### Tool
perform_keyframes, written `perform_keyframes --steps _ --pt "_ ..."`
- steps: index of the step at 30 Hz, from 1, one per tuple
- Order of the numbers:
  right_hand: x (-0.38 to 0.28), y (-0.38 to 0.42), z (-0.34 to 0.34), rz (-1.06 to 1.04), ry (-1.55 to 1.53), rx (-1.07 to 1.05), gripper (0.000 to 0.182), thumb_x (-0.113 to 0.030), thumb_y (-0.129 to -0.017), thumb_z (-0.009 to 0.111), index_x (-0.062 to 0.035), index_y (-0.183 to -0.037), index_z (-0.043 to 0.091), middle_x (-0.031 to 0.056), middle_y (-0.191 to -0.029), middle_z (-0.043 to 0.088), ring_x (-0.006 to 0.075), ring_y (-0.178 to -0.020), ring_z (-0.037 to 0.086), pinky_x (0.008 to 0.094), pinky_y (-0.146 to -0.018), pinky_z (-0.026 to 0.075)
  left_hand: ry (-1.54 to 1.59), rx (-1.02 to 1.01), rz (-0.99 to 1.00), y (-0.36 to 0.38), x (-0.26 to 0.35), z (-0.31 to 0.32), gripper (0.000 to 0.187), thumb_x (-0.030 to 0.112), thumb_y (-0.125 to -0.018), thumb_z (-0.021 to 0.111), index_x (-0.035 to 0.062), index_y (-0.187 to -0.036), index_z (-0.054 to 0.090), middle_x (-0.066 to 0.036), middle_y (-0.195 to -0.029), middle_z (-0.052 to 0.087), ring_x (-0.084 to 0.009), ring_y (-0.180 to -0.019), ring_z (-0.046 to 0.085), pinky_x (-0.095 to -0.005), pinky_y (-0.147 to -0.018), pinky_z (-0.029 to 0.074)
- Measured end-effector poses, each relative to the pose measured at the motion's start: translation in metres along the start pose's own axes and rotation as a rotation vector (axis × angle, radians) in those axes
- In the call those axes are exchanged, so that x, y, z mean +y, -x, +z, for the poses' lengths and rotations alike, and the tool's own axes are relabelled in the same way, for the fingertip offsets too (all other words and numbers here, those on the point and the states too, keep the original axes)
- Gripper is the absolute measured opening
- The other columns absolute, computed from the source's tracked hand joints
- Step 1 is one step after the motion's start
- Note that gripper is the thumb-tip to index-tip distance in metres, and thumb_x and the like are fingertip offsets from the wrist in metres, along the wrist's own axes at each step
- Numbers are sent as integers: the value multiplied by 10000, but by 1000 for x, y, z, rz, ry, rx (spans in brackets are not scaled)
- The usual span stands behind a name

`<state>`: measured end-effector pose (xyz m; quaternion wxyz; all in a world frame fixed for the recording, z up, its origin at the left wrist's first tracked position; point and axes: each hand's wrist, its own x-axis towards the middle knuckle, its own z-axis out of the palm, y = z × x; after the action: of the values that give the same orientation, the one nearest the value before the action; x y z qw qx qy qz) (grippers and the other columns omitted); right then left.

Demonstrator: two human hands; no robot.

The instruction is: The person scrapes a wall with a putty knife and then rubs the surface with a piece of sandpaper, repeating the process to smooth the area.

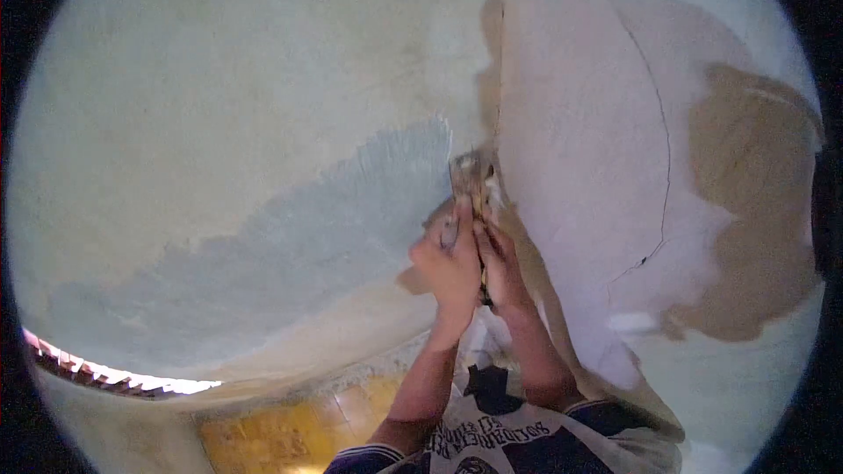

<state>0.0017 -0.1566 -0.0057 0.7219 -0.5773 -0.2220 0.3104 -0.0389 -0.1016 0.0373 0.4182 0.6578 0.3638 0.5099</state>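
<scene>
Both hands are raised together at a wall corner in the head view. My left hand [450, 254] is closed round a scraper-like tool with a flat, stained blade [465, 174], its fingers along the blade's lower part. Against it on the right, my right hand [498, 265] is closed too, on a narrow item whose dark end shows below the hands; I cannot make out what it is. The blade points up, close to the corner line. Left of the hands, a grey-blue coated patch [307, 219] covers part of the wall.
The right wall [571, 123] has a long thin crack [665, 149] and brown patches [746, 202]. Below are yellow-orange tiles [290, 434] and a bright curved opening [149, 380] at the lower left. A patterned shirt [527, 439] shows at the bottom.
</scene>
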Motion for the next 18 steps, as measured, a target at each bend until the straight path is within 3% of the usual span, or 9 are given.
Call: perform_keyframes --steps 2,3,7,10,13,16,18 --pt "-6 -3 4 47 -84 -2 404 -317 -999 469 33 -1179 564 101 -970 633 130 -884 561 277 -800 454 -24 -9 21 0 3 -3 318 180 -915 644 -29 -678 608 -20 -504 472 -47 -530 382 -275 -455 330" --pt "3 -4 4 -30 -113 -29 406 -313 -1006 454 37 -1182 560 96 -986 636 136 -932 557 290 -848 444 19 -30 -7 1 1 -4 311 185 -915 643 -34 -695 621 -34 -506 493 -55 -523 393 -284 -458 343" --pt "4 2 10 -97 -31 32 408 -325 -1011 436 46 -1119 568 99 -963 628 131 -911 547 283 -854 441 118 20 12 4 -7 -1 287 198 -917 638 -37 -756 670 -102 -532 574 -90 -495 431 -311 -472 389" --pt "-5 -11 7 -130 10 -2 440 -349 -1012 430 51 -1132 569 118 -994 630 145 -944 545 296 -892 431 173 -70 17 -16 15 -3 298 231 -920 631 -29 -788 689 -153 -555 585 -107 -483 464 -330 -477 404" --pt "-8 -5 8 -112 -19 -20 465 -360 -1011 429 53 -1177 566 133 -1049 635 166 -987 548 314 -924 422 -1 -118 33 -13 19 -14 314 265 -929 615 -34 -892 703 -142 -644 649 -148 -527 508 -337 -557 441" --pt "12 -1 6 -136 6 23 460 -355 -1012 429 50 -1183 566 125 -1066 635 171 -985 550 326 -915 430 -47 -97 -157 7 -4 -11 322 288 -930 604 -16 -930 710 -177 -670 656 -193 -528 543 -352 -573 453" --pt "8 -4 8 -132 15 44 453 -349 -1012 429 48 -1178 569 123 -1068 634 170 -983 550 324 -907 435 -75 -78 -15 -5 -1 -7 305 276 -928 608 -10 -924 711 -181 -677 657 -183 -552 566 -344 -571 453"
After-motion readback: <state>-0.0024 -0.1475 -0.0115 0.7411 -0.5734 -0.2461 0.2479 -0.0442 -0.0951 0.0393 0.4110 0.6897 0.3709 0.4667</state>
